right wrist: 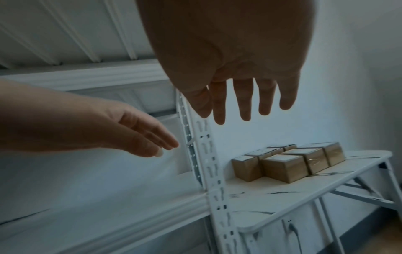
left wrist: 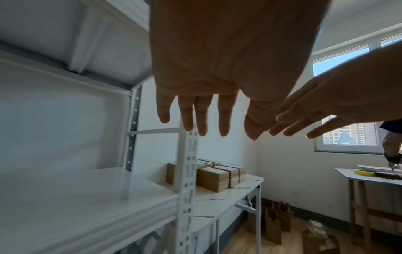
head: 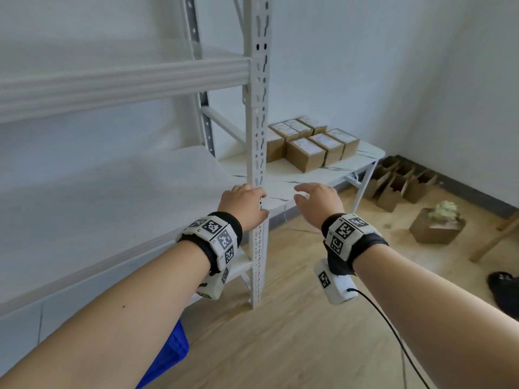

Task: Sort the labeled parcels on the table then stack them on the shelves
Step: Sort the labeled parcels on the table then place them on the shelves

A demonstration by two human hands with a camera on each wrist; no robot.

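While both arms reach forward beside the white metal shelving [head: 257, 153], the left hand [head: 244, 204] and the right hand [head: 318, 200] hold nothing; both wrist views show the fingers straight and slightly spread, palms down, the two hands near each other on either side of the slotted upright. Whether the left hand touches that upright cannot be told from the head view

Seven brown cardboard parcels [head: 311, 143] can be counted on the white marble-patterned table [head: 297, 178], which stands just beside the shelving, well ahead of the hands. They sit touching one another in a tight cluster: three in the front row, three behind them, and one more at the left, partly hidden by the upright. Each visible top carries one pale printed label, but the writing is too small and blurred to read. The two shelf boards in view hold no parcels

Each wrist wears one black strap with white blocks printed with black-and-white square markers. On the wooden floor [head: 280, 346] several brown paper bags [head: 398, 183] stand against the wall, one open cardboard box [head: 436, 226] holds crumpled stuffing, and one blue bin [head: 168, 352] shows under the left arm
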